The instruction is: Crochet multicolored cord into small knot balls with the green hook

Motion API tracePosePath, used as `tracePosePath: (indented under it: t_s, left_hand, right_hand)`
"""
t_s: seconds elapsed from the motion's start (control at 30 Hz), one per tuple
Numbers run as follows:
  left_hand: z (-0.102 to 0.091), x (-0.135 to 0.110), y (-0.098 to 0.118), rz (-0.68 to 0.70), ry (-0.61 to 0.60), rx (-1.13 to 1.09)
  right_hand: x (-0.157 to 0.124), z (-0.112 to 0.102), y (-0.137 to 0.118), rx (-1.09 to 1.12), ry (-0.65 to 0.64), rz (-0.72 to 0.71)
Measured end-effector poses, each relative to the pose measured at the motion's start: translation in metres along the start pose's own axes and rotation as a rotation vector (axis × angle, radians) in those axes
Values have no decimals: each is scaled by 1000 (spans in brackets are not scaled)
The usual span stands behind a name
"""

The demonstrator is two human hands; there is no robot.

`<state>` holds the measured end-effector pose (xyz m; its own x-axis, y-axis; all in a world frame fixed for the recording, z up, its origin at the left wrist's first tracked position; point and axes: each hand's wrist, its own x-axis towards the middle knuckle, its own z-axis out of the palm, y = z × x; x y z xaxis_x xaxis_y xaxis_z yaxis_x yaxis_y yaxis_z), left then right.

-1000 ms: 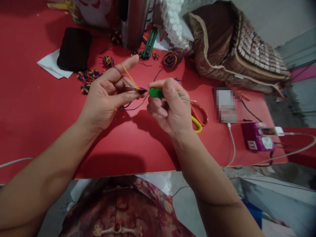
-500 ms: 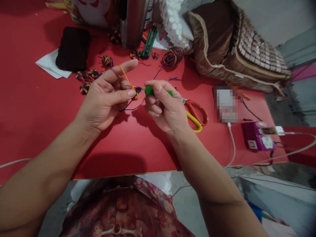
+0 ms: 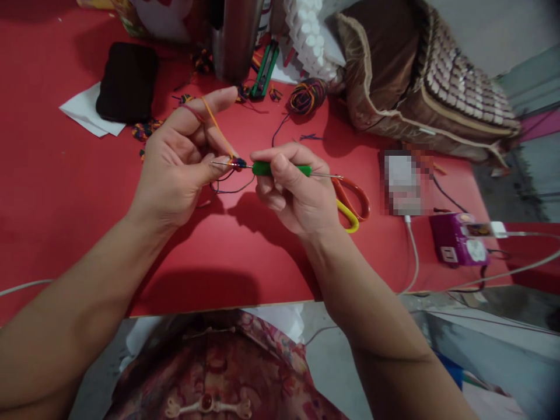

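My left hand (image 3: pixel 175 157) pinches a small piece of multicoloured crochet (image 3: pixel 237 163) between thumb and fingers. Orange yarn (image 3: pixel 214 125) runs from the raised index finger down to that piece. In my right hand (image 3: pixel 297 186) is a crochet hook (image 3: pixel 262 168) with a green grip, held level like a pen. Its metal tip passes through the crochet and reaches over the left thumb. A dark yarn strand loops below the piece. Behind the hands lies a ball of dark variegated yarn (image 3: pixel 306 97).
Scissors (image 3: pixel 356 198) with orange and yellow handles lie beside my right hand. A black phone (image 3: pixel 126 81) rests on white paper at the left. A green box cutter (image 3: pixel 265 70), steel flask (image 3: pixel 236 41), brown bag (image 3: pixel 380 70) and purple box (image 3: pixel 457 239) stand around the red table (image 3: pixel 196 280).
The hook has slid further left through the crochet, and its grip has turned more level. My left hand has shifted slightly left, its raised finger too.
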<state>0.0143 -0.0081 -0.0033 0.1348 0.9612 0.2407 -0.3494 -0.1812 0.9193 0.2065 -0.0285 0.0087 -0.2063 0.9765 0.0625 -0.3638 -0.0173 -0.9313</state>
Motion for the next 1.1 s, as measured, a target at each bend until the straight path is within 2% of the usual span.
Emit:
tracePosePath:
  t_s: [0.13, 0.37, 0.57, 0.73, 1.0, 1.1]
  left_hand:
    - [3, -2, 3, 4, -13, 49]
    - [0, -6, -10, -34, -9, 67]
    - [0, -7, -5, -60, -6, 75]
    - [3, -4, -1, -58, 44, 35]
    - [-5, 2, -16, -25, 31, -34]
    - [-8, 2, -17, -58, 5, -6]
  right_hand:
    - [-6, 1, -6, -71, 50, -15]
    - [-4, 8, 1, -106, 240, -73]
    - [-2, 7, 8, -23, 174, -74]
    - [-2, 7, 8, -63, 157, -48]
    - [-7, 8, 9, -35, 119, -72]
    - [-10, 11, 3, -53, 125, -82]
